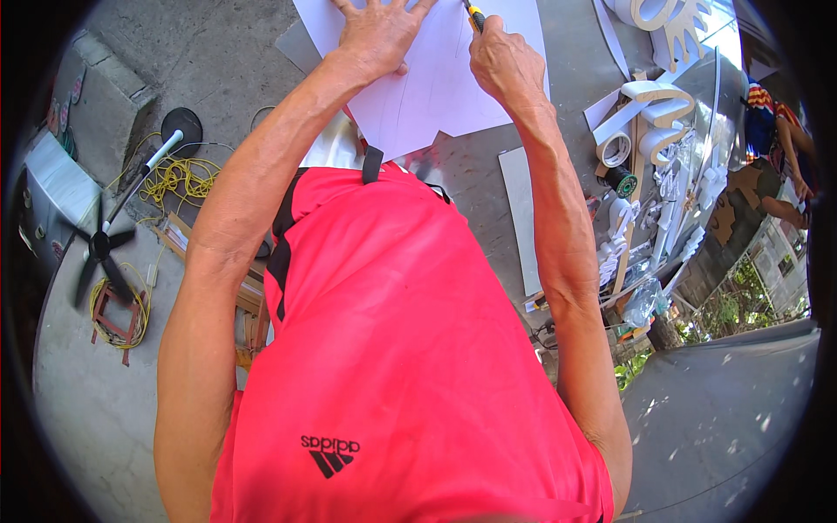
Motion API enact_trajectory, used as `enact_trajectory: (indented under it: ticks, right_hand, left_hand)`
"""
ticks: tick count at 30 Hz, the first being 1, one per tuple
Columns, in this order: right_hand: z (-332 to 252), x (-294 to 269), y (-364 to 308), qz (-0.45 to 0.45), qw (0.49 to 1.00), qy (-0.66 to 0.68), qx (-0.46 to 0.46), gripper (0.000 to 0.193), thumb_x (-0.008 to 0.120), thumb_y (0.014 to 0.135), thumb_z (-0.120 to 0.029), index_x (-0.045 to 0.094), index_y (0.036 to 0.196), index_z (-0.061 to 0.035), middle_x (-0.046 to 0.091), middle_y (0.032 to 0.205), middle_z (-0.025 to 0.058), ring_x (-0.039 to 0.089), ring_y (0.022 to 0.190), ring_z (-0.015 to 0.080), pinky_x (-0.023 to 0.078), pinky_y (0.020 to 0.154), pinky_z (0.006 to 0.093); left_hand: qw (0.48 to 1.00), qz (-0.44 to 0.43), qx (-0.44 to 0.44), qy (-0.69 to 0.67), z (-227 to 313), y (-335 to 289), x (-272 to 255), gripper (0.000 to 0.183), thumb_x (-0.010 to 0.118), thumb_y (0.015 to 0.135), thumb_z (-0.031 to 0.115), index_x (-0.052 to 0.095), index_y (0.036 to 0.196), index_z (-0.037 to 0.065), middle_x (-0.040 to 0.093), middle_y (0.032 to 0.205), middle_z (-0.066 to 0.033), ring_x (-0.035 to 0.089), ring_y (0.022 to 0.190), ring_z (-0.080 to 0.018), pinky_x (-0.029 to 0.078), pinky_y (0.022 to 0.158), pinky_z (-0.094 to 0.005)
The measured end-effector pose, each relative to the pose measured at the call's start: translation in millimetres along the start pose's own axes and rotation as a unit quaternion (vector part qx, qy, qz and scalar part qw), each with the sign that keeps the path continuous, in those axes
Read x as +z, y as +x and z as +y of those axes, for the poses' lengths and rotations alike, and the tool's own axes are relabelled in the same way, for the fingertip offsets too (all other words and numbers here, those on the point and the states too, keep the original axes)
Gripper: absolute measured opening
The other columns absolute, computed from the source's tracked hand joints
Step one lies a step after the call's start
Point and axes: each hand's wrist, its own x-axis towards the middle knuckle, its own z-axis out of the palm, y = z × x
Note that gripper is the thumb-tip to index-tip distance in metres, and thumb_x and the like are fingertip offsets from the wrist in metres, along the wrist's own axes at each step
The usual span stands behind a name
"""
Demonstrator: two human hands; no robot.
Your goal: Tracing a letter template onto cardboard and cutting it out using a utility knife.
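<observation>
Our left hand (379,39) lies palm down with its fingers spread wide on the white sheet (436,100), some fingertips cut off by the top of the view. We have our right hand (508,65) closed around a yellow-and-black cutter knife (476,18) over the sheet; we cannot tell whether its blade touches. The sheet lies ahead of us on the grey tabletop (575,52).

The paper (418,96) lies on the table (475,174), the left hand (379,37) on its left half, the right hand (508,65) with the knife (476,17) over its right. Right of the paper is a spool (622,182); nearer the person (401,340), a board (518,218); left, a fan (99,246) and a cord (180,180).
</observation>
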Motion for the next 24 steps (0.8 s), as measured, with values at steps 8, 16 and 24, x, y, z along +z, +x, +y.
enact_trajectory:
  ticks: [8,16,24]
  right_hand:
    - [-3.9,3.1,-3.2,0.003,1.0,0.003,0.015,0.023,0.049,0.097,-0.019,0.057,0.099,0.0025,0.07,0.083,0.0287,0.071,0.076,0.0448,0.054,0.069,0.0556]
    - [-6.5,8.0,-6.8,-0.002,0.999,0.03,0.037,0.024,0.051,0.096,-0.02,0.057,0.099,0.0032,0.07,0.085,0.0294,0.071,0.078,0.0458,0.054,0.071,0.0556]
    - [-8.5,7.3,-11.8,-0.007,0.999,0.032,0.042,0.024,0.05,0.097,-0.02,0.056,0.099,0.0034,0.069,0.084,0.0295,0.07,0.078,0.0457,0.053,0.071,0.0559]
  left_hand:
    - [1.0,0.011,0.006,-0.001,-0.8,0.4,3.1,0.128,0.098,0.052,0.024,0.029,0.16,0.019,0.008,0.17,-0.0146,-0.001,0.149,-0.0593,0.015,0.099,-0.0911]
    - [1.0,0.005,0.0,0.001,-0.4,2.5,2.2,0.128,0.098,0.051,0.025,0.03,0.16,0.019,0.008,0.17,-0.0144,0.0,0.149,-0.059,0.015,0.1,-0.0909]
    - [1.0,0.012,0.003,-0.002,-0.6,2.1,5.1,0.128,0.098,0.052,0.025,0.029,0.16,0.019,0.009,0.17,-0.0148,0.0,0.149,-0.059,0.015,0.1,-0.091]
